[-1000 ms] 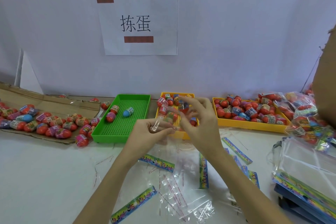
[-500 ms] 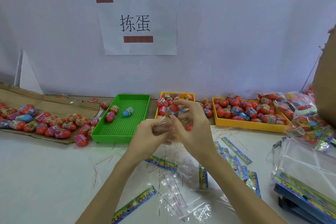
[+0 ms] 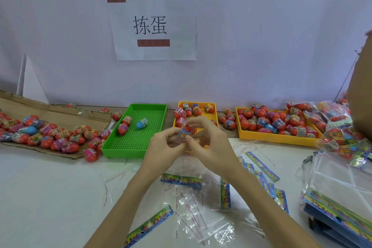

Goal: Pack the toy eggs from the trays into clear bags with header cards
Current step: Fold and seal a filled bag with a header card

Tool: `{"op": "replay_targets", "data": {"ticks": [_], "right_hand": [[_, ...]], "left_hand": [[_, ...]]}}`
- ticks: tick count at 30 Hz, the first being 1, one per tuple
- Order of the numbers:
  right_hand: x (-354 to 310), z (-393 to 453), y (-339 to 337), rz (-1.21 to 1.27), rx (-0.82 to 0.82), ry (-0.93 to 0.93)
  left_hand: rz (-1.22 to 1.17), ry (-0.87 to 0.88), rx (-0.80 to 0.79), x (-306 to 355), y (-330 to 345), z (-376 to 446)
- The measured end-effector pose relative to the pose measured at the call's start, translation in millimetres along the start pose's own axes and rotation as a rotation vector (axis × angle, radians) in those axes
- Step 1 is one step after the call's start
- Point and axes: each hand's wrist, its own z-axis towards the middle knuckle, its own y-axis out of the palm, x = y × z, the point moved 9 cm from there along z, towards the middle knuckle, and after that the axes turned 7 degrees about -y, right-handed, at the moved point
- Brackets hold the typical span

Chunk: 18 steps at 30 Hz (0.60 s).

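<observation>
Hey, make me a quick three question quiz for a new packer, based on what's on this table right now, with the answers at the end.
1. How many toy eggs lie in the green tray?
2. True or false: the far right yellow tray holds fewer eggs than the green tray.
3. What do the hands, left and right, hold between them: A) a header card, B) a toy egg in clear film, C) a paper sign?

Key
1. Three: two red-topped and one blue egg.
2. False; it is heaped with eggs.
3. B.
</observation>
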Motion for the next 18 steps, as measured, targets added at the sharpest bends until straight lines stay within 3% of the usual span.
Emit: {"op": "replay_targets", "data": {"ticks": [10,14,18], "right_hand": [[-7,0,0,-0.079,0.017,-0.050],[-15,-3,5,-0.234,-0.044,-0.126],[-11,-7,22,-0.237,-0.138,-0.073]], "left_hand": [[0.052,0.086,0.084,9,-2,-1],[0.105,0.083,0.096,9,-1,-3],[0.071,0.051,0.087,4,-2,-3]]}}
